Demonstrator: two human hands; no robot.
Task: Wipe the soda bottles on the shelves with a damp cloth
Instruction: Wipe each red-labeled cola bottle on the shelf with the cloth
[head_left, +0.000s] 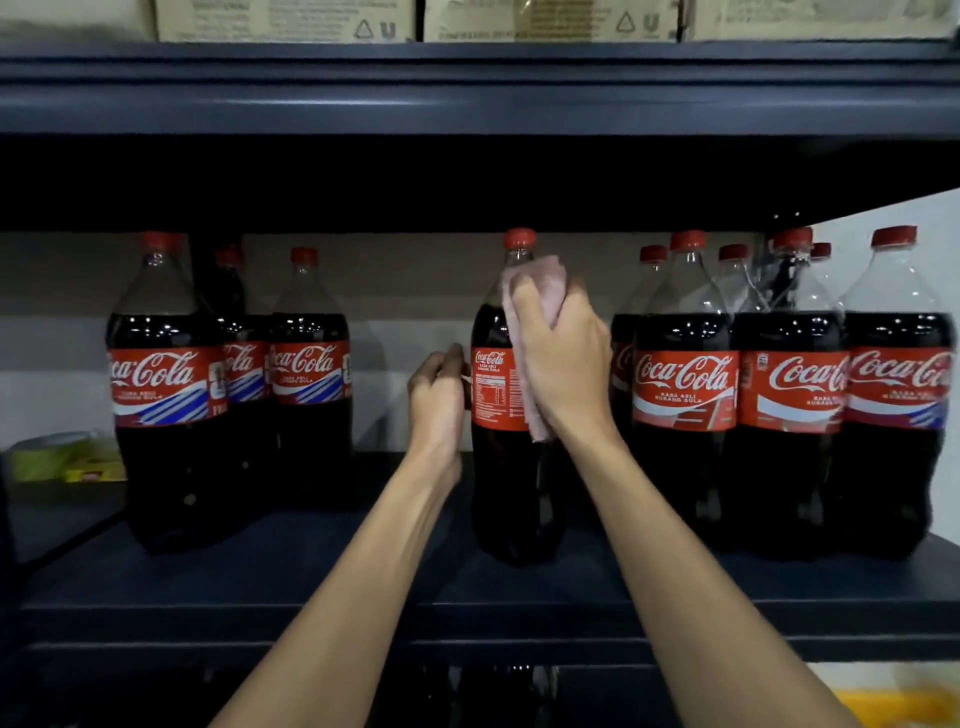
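A large cola bottle (498, 483) with a red cap and red label stands alone at the middle of the dark shelf (322, 571). My right hand (563, 358) grips a pink cloth (540, 291) and presses it against the bottle's shoulder and right side. My left hand (439, 397) curls round the bottle's left side at label height. Three like bottles (166, 395) stand in a group at the left, and several more bottles (789, 405) crowd the right.
The upper shelf's dark beam (467, 98) runs overhead with cardboard boxes (550, 21) on it. Yellow-green packets (67, 462) lie at the far left. A white wall (893, 218) shows at the right. Something yellow (904, 706) sits at the bottom right.
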